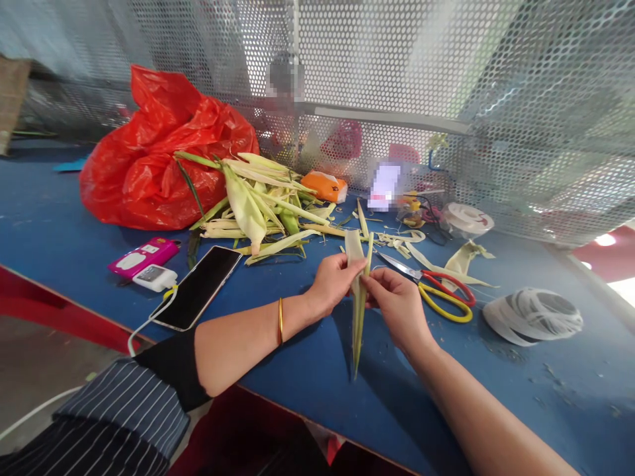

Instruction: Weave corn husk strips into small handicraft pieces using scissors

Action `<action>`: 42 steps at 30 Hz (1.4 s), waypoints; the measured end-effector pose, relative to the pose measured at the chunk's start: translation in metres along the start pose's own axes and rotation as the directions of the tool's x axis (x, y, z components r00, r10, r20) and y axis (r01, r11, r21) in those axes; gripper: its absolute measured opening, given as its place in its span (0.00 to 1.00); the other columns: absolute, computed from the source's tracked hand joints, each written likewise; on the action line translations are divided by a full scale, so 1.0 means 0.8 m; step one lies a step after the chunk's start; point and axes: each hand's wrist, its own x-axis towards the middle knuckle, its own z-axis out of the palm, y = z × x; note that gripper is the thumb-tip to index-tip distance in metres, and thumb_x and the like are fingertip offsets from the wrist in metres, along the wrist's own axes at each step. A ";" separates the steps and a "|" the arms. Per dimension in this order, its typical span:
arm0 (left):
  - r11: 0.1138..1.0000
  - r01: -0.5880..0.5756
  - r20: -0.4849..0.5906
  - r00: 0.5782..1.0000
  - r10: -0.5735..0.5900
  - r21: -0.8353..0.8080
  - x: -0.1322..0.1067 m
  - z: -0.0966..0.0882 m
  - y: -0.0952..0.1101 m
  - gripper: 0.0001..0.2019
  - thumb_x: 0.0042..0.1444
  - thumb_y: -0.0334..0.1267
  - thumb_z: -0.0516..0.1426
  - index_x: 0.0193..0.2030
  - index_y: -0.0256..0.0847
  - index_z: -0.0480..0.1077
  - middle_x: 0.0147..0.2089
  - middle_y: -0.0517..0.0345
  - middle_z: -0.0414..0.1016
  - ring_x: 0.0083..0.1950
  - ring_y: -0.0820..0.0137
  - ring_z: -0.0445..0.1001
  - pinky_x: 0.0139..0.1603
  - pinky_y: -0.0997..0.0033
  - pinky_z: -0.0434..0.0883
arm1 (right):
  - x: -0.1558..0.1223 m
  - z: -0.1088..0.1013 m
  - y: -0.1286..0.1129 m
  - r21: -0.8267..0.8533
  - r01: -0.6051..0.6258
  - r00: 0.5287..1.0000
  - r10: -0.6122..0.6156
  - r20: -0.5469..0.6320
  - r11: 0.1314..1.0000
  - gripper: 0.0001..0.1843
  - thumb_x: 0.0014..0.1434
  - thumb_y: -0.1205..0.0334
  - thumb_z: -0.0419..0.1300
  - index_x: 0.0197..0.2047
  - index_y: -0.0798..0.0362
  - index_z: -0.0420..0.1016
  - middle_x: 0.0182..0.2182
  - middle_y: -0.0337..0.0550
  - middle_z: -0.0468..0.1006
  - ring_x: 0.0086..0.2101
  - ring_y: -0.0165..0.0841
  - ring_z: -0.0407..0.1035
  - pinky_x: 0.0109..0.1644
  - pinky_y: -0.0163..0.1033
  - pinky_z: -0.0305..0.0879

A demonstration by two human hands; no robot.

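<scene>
- While both hands are pinched closed on one pale green husk (pixel 358 317), near each other above the middle of the blue tabletop (pixel 297 370), the work on that piece looks to be partway along
- The left hand (pixel 333 281) grips the husk's broad upper part between thumb and fingers; the right hand (pixel 399 304) pinches its right edge, and the narrow tip points to the near side
- Whether it is one folded leaf or two strips laid together, I cannot tell for sure, as the fingers cover its middle
- What looks done: thin scraps (pixel 397 239) lie beyond the hands on the far side, and a loose husk piece (pixel 464 260) lies to the right, beyond the scissors (pixel 417 272)
- What looks left: a large husk heap (pixel 247 215) sits to the far left, against the red plastic bag (pixel 149 165), so much material seems unused
- The scissors rest just right of the right hand, held by neither
- Farther right lies a ball of grey-white ribbon (pixel 533 317), also untouched; I can make out no finished piece
</scene>
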 end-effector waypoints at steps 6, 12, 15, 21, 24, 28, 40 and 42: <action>0.999 -0.007 -0.043 0.999 0.006 -0.031 -0.001 0.001 -0.004 0.12 0.56 0.44 0.59 0.28 0.38 0.67 0.21 0.64 0.65 0.19 0.78 0.61 0.19 0.78 0.56 | -0.007 0.000 -0.001 -0.161 0.184 0.976 -0.200 -0.090 0.970 0.14 0.54 0.50 0.63 0.26 0.52 0.72 0.19 0.36 0.73 0.22 0.29 0.67 0.26 0.36 0.67; 0.998 0.066 -0.081 0.995 -0.065 0.019 0.011 -0.005 -0.006 0.11 0.58 0.41 0.58 0.27 0.38 0.66 0.17 0.67 0.61 0.15 0.80 0.56 0.15 0.78 0.52 | -0.015 0.000 -0.012 -0.240 0.514 0.829 -0.549 -0.109 0.824 0.08 0.63 0.58 0.57 0.33 0.51 0.72 0.30 0.40 0.78 0.31 0.31 0.71 0.38 0.39 0.69; 0.997 0.062 -0.092 0.994 -0.058 0.035 0.014 -0.007 -0.007 0.12 0.58 0.41 0.58 0.27 0.39 0.65 0.17 0.67 0.61 0.14 0.80 0.56 0.14 0.78 0.52 | -0.022 0.000 -0.021 -0.107 0.580 0.796 -0.590 -0.135 0.807 0.08 0.65 0.59 0.55 0.33 0.51 0.68 0.31 0.41 0.80 0.31 0.32 0.74 0.39 0.41 0.71; 1.000 0.018 -0.091 0.996 -0.018 -0.003 0.019 -0.011 -0.011 0.14 0.58 0.41 0.59 0.25 0.39 0.63 0.17 0.69 0.59 0.13 0.82 0.56 0.14 0.79 0.51 | -0.037 -0.001 -0.040 0.025 0.620 0.767 -0.599 -0.230 0.785 0.07 0.66 0.61 0.54 0.35 0.49 0.66 0.29 0.39 0.78 0.27 0.34 0.76 0.34 0.44 0.73; 0.999 0.015 -0.125 0.992 -0.011 0.032 0.022 -0.013 -0.014 0.14 0.58 0.42 0.60 0.25 0.39 0.63 0.16 0.69 0.59 0.13 0.81 0.57 0.13 0.79 0.51 | -0.045 -0.006 -0.051 0.083 0.682 0.712 -0.633 -0.304 0.727 0.05 0.64 0.64 0.55 0.35 0.49 0.68 0.28 0.39 0.78 0.24 0.35 0.74 0.30 0.44 0.73; 0.996 0.052 -0.166 0.985 -0.040 0.066 0.027 -0.014 -0.015 0.14 0.57 0.41 0.60 0.25 0.39 0.63 0.15 0.69 0.59 0.13 0.81 0.58 0.13 0.79 0.51 | -0.056 -0.025 -0.073 0.165 0.682 0.723 -0.624 -0.297 0.712 0.07 0.61 0.67 0.54 0.33 0.49 0.71 0.24 0.39 0.75 0.21 0.33 0.72 0.21 0.39 0.67; 0.994 0.076 -0.190 0.980 -0.060 0.078 0.025 -0.014 -0.005 0.15 0.57 0.41 0.60 0.23 0.39 0.63 0.13 0.68 0.58 0.12 0.80 0.55 0.14 0.78 0.50 | -0.017 -0.068 -0.098 0.392 0.314 0.949 -0.283 -0.136 0.865 0.11 0.51 0.59 0.62 0.23 0.48 0.63 0.16 0.27 0.57 0.10 0.21 0.46 0.14 0.35 0.46; 0.995 0.067 -0.159 0.986 -0.056 0.067 0.024 -0.015 -0.005 0.15 0.57 0.42 0.60 0.23 0.39 0.64 0.14 0.68 0.59 0.13 0.80 0.55 0.14 0.78 0.51 | 0.000 -0.063 -0.075 0.175 0.205 0.963 -0.167 -0.210 0.963 0.10 0.50 0.58 0.62 0.23 0.50 0.66 0.17 0.32 0.68 0.14 0.25 0.59 0.17 0.34 0.53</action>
